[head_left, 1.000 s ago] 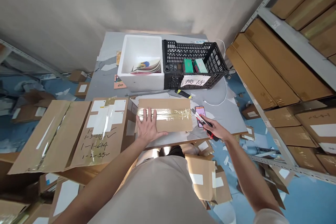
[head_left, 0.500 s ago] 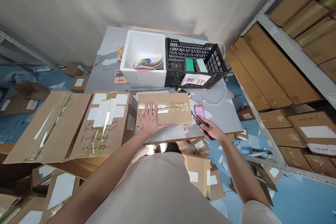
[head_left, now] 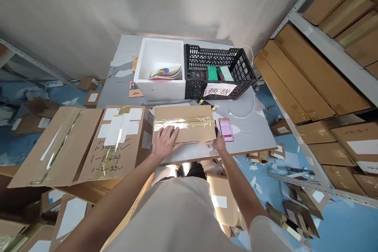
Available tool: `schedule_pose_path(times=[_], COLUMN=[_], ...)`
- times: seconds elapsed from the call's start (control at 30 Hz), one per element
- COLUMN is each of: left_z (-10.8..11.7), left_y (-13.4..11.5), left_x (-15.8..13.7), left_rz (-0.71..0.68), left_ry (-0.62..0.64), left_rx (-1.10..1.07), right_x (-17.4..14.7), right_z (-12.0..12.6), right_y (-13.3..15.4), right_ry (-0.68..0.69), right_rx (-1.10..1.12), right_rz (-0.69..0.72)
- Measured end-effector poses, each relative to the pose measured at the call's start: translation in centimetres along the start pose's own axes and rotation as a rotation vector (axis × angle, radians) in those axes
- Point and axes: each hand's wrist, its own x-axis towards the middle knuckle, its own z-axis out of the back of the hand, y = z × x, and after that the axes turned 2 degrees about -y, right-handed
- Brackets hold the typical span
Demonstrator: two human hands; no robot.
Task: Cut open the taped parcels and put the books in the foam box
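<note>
A taped cardboard box [head_left: 191, 116] lies on the grey table in front of me, clear tape running along its top. My left hand [head_left: 166, 142] rests on its near left part, fingers on the top and thumb stretched along the front edge. At the box's right end, my right hand [head_left: 219, 143] is closed around a black and red utility knife [head_left: 216, 129]. The blade tip is hard to make out against the box's side. A phone [head_left: 226, 129] with a pink screen, partly blurred, lies just right of this hand.
Behind the box stand a white foam box [head_left: 159, 89] with booklets and a black crate [head_left: 195, 88] with small packages. A yellow and black tool [head_left: 206, 104] lies between. Large cartons [head_left: 118, 153] stand left; shelves with boxes [head_left: 298, 82] rise right. A white cable [head_left: 246, 115] curves across the table.
My right hand has moved left with the utility knife, from beside the phone to the box's right end. My left hand has slid toward the front edge, its fingers closer together.
</note>
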Motion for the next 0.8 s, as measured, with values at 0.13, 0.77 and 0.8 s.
schedule_pose_path(times=[0.13, 0.77, 0.8], left_z=[-0.4, 0.7, 0.8], left_y=[0.5, -0.3, -0.4], left_x=[-0.2, 0.5, 0.5], left_rz=[-0.018, -0.006, 0.010], left_ry=[0.014, 0.066, 0.051], left_rx=[-0.005, -0.048, -0.049], right_x=[1.4, 9.9, 10.9], right_z=[-2.1, 9.4, 9.5], right_y=[0.3, 14.3, 14.9], right_ry=[-0.088, 0.062, 0.037], right_rx=[-0.095, -0.145, -0.083], right_rz=[-0.061, 0.634, 0.605])
